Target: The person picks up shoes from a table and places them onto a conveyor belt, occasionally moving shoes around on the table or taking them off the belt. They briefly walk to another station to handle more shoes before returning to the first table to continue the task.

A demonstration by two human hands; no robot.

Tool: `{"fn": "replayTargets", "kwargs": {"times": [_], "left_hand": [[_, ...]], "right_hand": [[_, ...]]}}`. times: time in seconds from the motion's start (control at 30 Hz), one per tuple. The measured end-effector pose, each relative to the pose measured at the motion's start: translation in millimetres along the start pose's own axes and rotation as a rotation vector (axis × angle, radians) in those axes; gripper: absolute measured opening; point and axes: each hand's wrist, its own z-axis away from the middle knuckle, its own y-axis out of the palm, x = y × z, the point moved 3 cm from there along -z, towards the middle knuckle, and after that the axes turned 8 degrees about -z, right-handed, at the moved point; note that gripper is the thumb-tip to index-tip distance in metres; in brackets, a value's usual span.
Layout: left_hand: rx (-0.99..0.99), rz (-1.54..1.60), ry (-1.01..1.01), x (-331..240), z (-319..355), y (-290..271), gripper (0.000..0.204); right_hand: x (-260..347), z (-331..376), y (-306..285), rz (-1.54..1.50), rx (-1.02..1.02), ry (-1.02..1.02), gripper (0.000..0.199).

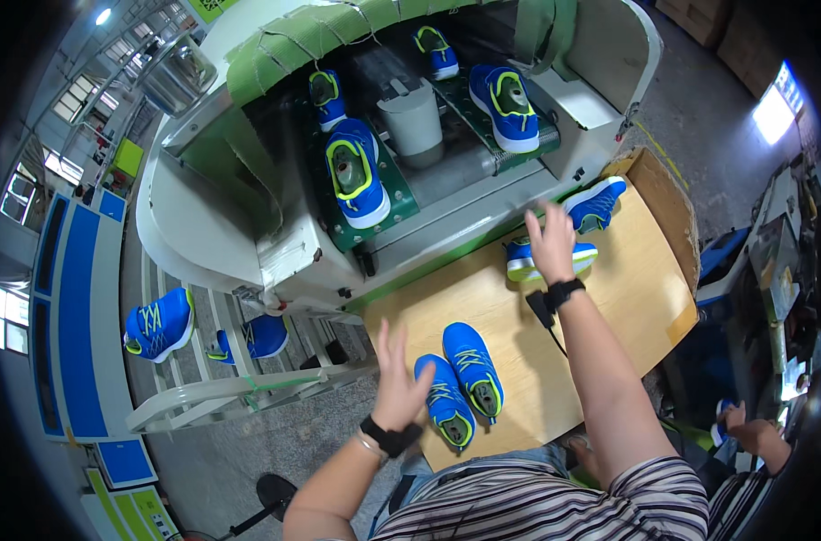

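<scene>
A pair of blue sneakers with yellow-green trim lies on the wooden board (pixel 564 361) in front of me: a left shoe (pixel 442 397) and a right shoe (pixel 473 365), toes pointing away. Just left of this pair is my left hand (pixel 399 379), open, fingers raised and holding nothing. Farther off, my right hand (pixel 552 242) is open over a blue sneaker (pixel 520 261) lying on its side, sole toward me. The hand covers its middle, so contact is unclear. Another blue sneaker (pixel 596 204) lies tilted just beyond, by the cardboard edge (pixel 654 194).
Beyond the board stands a machine (pixel 428 239) with green belts carrying several blue sneakers (pixel 356 171). A metal rack (pixel 216 397) at left holds two more sneakers (pixel 160 325). A black cable (pixel 554 338) hangs near my right wrist. At lower right another person's hand (pixel 744 428) holds a blue shoe.
</scene>
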Motion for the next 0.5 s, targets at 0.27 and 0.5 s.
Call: {"fn": "replayTargets", "kwargs": {"times": [0.27,0.5], "left_hand": [[0.244,0.199,-0.258,21,104,38,0.063],[0.116,0.084,-0.145,13,122,17,0.051]], "right_hand": [[-30,92,-19,-0.126,0.167,0.119,0.048],[-11,149,-61,-0.226,0.021,0.019,0.035]]}}
